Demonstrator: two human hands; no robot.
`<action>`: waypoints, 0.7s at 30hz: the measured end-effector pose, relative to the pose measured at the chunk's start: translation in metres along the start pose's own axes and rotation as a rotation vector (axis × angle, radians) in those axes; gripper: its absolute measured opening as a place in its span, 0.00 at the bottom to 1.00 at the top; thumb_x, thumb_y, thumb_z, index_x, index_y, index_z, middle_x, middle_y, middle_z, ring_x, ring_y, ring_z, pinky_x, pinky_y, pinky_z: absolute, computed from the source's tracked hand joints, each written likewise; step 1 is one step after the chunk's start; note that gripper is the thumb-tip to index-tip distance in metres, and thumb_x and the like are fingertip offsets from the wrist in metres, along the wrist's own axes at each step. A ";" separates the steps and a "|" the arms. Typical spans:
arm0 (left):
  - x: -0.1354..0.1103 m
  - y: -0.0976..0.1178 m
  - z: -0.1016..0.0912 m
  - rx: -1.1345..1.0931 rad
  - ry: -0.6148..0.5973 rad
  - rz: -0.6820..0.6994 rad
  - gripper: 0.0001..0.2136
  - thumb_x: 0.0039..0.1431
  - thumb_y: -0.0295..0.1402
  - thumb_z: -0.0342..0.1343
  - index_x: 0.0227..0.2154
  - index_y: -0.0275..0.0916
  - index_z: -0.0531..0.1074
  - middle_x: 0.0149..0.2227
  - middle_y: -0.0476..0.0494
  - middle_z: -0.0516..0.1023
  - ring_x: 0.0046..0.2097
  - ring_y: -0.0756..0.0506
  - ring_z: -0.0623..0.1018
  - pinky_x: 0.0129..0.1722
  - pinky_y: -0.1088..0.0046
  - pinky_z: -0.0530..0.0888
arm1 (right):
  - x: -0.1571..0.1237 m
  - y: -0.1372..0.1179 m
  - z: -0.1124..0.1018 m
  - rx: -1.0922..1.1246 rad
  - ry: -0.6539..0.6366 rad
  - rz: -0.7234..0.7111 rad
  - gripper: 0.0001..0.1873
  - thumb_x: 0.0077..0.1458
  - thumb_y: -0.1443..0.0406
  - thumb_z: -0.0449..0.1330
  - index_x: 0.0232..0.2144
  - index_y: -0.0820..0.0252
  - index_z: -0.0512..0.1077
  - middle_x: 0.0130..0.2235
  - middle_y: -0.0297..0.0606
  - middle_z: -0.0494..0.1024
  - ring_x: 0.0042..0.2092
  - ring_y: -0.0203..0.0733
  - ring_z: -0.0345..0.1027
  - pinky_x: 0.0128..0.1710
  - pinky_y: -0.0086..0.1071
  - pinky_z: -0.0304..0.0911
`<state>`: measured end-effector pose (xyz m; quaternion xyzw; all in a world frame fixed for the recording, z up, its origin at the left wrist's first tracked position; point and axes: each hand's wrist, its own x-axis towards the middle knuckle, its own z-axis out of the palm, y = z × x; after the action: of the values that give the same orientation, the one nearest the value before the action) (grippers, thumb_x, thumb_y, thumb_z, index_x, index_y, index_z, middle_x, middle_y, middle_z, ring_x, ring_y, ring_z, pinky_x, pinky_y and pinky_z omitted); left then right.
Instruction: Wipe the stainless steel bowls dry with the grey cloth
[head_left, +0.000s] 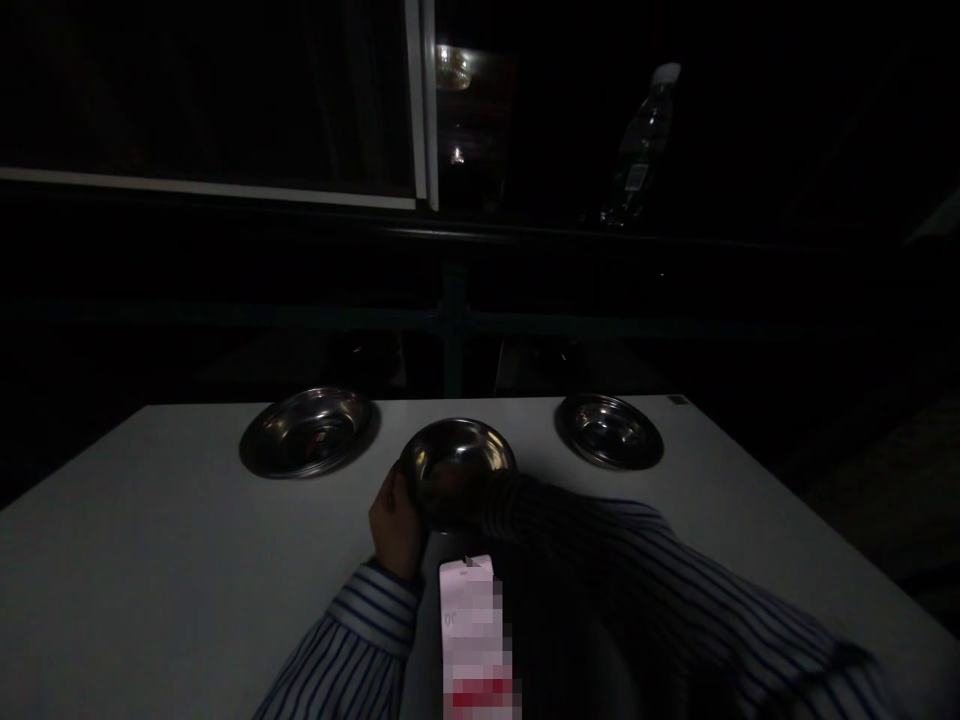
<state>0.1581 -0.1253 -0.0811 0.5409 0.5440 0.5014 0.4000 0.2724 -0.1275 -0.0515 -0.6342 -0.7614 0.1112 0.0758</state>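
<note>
Sitting straight ahead on the white table (150, 560), the middle bowl (459, 448) lies between a left bowl (307, 432) and a right bowl (609, 430), apart from both. The left hand (394, 525) cups its near-left rim. The right hand (452, 498), reaching across from a striped sleeve (600, 560), meets the near rim in shadow, so its grip cannot be told.

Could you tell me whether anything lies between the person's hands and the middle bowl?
Nothing visible does. The left hand is against the left side of the middle bowl. The right sleeve reaches the bowl's near rim, though the hand at its end is too dark to make out.
</note>
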 end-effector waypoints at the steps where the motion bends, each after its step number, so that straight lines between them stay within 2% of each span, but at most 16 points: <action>1: 0.000 0.000 -0.001 0.002 0.003 -0.001 0.19 0.55 0.36 0.42 0.44 0.34 0.69 0.44 0.39 0.74 0.46 0.44 0.72 0.45 0.70 0.67 | 0.004 -0.001 -0.001 -0.063 -0.016 -0.051 0.14 0.52 0.63 0.54 0.42 0.58 0.67 0.46 0.37 0.69 0.47 0.40 0.62 0.45 0.32 0.60; 4: 0.002 0.000 -0.002 0.025 0.017 -0.029 0.19 0.54 0.37 0.43 0.45 0.34 0.68 0.45 0.38 0.74 0.47 0.44 0.71 0.45 0.69 0.67 | 0.013 0.008 -0.009 -0.172 -0.044 -0.079 0.16 0.52 0.66 0.52 0.44 0.64 0.66 0.49 0.47 0.66 0.49 0.47 0.60 0.45 0.38 0.60; 7: 0.002 0.000 -0.001 0.032 0.039 -0.038 0.19 0.54 0.37 0.43 0.44 0.34 0.69 0.43 0.38 0.74 0.46 0.43 0.72 0.44 0.68 0.68 | 0.012 0.024 -0.016 -0.237 -0.049 0.036 0.15 0.51 0.67 0.52 0.41 0.70 0.68 0.47 0.57 0.66 0.44 0.54 0.65 0.37 0.46 0.64; 10: 0.003 -0.002 0.000 -0.006 -0.001 -0.015 0.19 0.54 0.38 0.43 0.43 0.34 0.70 0.42 0.39 0.75 0.43 0.43 0.74 0.41 0.69 0.69 | 0.011 0.029 -0.015 -0.239 -0.065 0.097 0.16 0.49 0.66 0.54 0.40 0.71 0.68 0.46 0.60 0.66 0.41 0.53 0.67 0.35 0.46 0.64; 13: 0.005 -0.006 0.000 -0.031 -0.031 0.012 0.19 0.55 0.39 0.42 0.44 0.35 0.69 0.41 0.39 0.75 0.42 0.43 0.74 0.40 0.69 0.70 | 0.015 0.016 -0.005 -0.192 -0.064 0.006 0.15 0.47 0.67 0.56 0.39 0.69 0.69 0.45 0.53 0.69 0.48 0.51 0.62 0.46 0.43 0.58; 15: 0.006 -0.009 0.000 -0.022 -0.009 0.021 0.19 0.55 0.38 0.42 0.43 0.36 0.70 0.42 0.39 0.75 0.43 0.44 0.74 0.41 0.69 0.69 | 0.018 0.004 0.002 -0.140 -0.061 -0.086 0.12 0.50 0.68 0.53 0.38 0.67 0.70 0.43 0.47 0.71 0.49 0.46 0.60 0.50 0.38 0.54; 17: 0.007 -0.011 -0.001 -0.014 0.038 0.014 0.19 0.55 0.38 0.41 0.43 0.36 0.70 0.43 0.39 0.75 0.44 0.44 0.73 0.42 0.69 0.69 | 0.017 -0.004 0.006 -0.078 -0.067 -0.149 0.13 0.54 0.67 0.49 0.38 0.65 0.70 0.40 0.42 0.73 0.44 0.41 0.64 0.47 0.32 0.57; 19: 0.007 -0.011 0.000 -0.021 0.065 -0.002 0.19 0.55 0.38 0.41 0.42 0.35 0.70 0.43 0.38 0.75 0.45 0.44 0.73 0.43 0.70 0.68 | 0.015 -0.008 0.007 -0.023 -0.074 -0.182 0.13 0.53 0.65 0.50 0.39 0.62 0.70 0.39 0.39 0.73 0.40 0.37 0.66 0.41 0.28 0.60; 21: 0.007 -0.011 0.000 -0.027 0.064 -0.008 0.19 0.55 0.38 0.41 0.43 0.34 0.70 0.43 0.38 0.74 0.45 0.44 0.73 0.43 0.69 0.68 | 0.013 -0.011 0.005 0.018 -0.048 -0.186 0.13 0.53 0.65 0.51 0.41 0.60 0.68 0.41 0.37 0.72 0.41 0.36 0.66 0.41 0.26 0.60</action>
<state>0.1557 -0.1177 -0.0914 0.5172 0.5518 0.5240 0.3916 0.2588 -0.1171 -0.0538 -0.5574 -0.8174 0.1257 0.0731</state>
